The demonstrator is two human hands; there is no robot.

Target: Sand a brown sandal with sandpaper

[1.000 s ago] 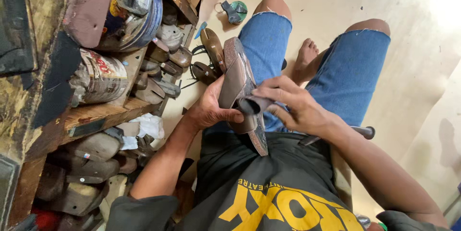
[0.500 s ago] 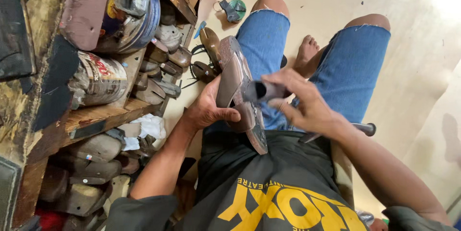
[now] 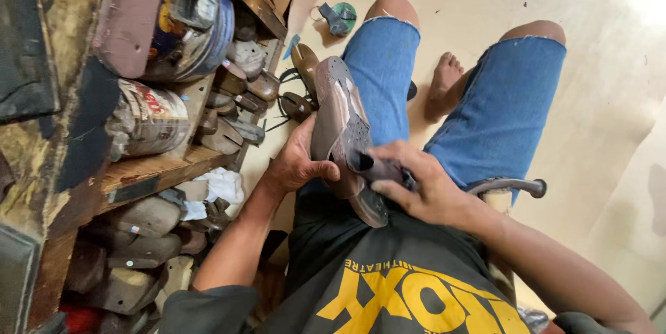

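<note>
A brown leather shoe [image 3: 338, 115] rests sole-up on my lap, its heel end against my dark shirt. My left hand [image 3: 295, 164] grips the shoe from the left side, thumb across the upper. My right hand [image 3: 420, 185] holds a small dark tool [image 3: 374, 165] whose tip presses against the shoe's side near the heel. My legs in blue denim shorts [image 3: 485, 108] stretch out beyond, with a bare foot [image 3: 444, 84] on the floor.
A wooden shelf [image 3: 159, 167] at left holds tins [image 3: 149, 119], shoe lasts [image 3: 229, 133] and scraps. More lasts [image 3: 135, 237] sit below. A curved metal bar [image 3: 510, 185] lies by my right thigh. A green tape roll [image 3: 340, 16] lies on the tan floor.
My right hand with the tool has slid down along the shoe's side toward the heel. The shoe has tilted slightly; my left hand keeps its grip.
</note>
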